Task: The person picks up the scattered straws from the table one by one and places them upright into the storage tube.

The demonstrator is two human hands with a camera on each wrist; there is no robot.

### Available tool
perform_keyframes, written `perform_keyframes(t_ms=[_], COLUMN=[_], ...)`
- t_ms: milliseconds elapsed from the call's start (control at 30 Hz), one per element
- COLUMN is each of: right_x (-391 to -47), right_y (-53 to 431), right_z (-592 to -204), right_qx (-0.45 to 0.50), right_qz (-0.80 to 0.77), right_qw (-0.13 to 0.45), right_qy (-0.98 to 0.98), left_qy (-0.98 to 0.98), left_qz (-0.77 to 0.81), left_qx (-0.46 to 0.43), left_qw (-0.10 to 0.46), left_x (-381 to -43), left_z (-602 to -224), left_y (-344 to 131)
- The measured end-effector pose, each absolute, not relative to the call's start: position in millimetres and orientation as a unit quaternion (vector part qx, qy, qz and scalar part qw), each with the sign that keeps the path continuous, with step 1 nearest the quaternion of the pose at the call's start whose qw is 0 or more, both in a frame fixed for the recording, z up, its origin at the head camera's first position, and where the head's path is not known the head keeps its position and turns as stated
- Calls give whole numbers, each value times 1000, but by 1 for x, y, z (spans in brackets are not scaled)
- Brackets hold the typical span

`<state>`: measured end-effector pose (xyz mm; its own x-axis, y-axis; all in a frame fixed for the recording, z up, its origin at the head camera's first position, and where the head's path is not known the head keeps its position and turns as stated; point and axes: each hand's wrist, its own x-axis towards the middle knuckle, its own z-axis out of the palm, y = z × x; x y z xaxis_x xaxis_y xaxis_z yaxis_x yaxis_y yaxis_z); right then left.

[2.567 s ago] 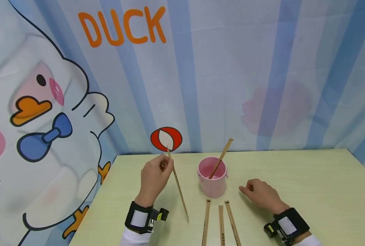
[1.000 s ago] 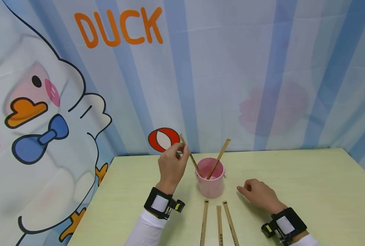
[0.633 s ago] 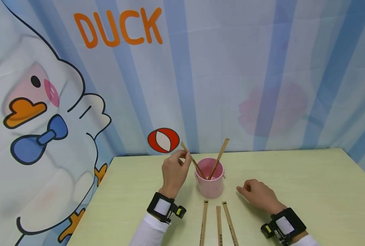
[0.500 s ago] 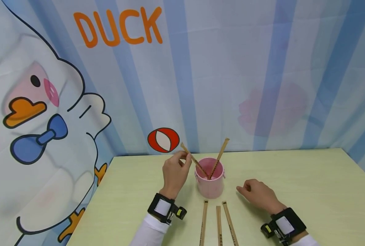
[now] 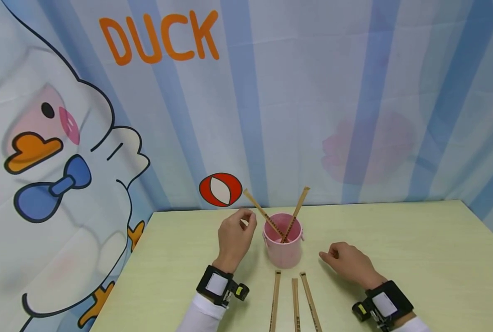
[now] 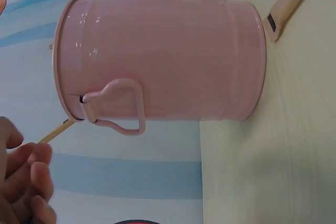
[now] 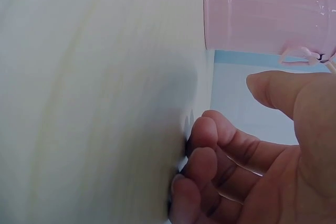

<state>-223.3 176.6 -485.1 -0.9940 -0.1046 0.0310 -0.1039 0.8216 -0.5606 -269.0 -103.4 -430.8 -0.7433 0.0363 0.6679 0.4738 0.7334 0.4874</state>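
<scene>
A pink bucket (image 5: 285,255) with small side loops stands upright on the table. Two slim tan sticks with dark print lean in it: one stick (image 5: 257,206) tilts left over the rim, the other stick (image 5: 298,206) tilts right. My left hand (image 5: 235,238) is just left of the bucket, fingers loosely bent, apart from the left-leaning stick. The left wrist view shows that stick (image 6: 56,130) beyond the fingertips. To the bucket's right my right hand (image 5: 351,263) rests on the table, loosely curled and holding nothing; its thumb (image 7: 273,90) is away from the fingers.
Three more tan sticks lie in front of the bucket: a left stick (image 5: 275,297), a middle stick (image 5: 296,302) and a right stick (image 5: 310,299). Behind the pale table (image 5: 416,230) hangs a striped blue cloth (image 5: 296,92) with a duck print.
My left hand carried a stick rightward and lowered its end into the bucket, then let go and drew slightly back. My right hand stays in place.
</scene>
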Motion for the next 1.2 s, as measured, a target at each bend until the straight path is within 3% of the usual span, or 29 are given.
perform_keyframes(t_ms=[300,500,800,1200], right_x=[-223,-223,-223,-222], right_y=[176,176,177,177], right_z=[-485,-484,-485,-484], right_qx=[-52,-50,-52,-54], right_qz=[-290,-292,-291,-288], right_qw=[2,4,6,6], right_qy=[955,955,955,956], left_qy=[-950,-962,-967,-966], left_qz=[-237,-208,-182,-186], left_qx=[-168,-172,-174,-178], left_qw=[118,29,-27,-18], left_x=[-268,-261,-253,-250], left_z=[-449,-458,-470,-479], left_y=[-118,-128,-136,-138])
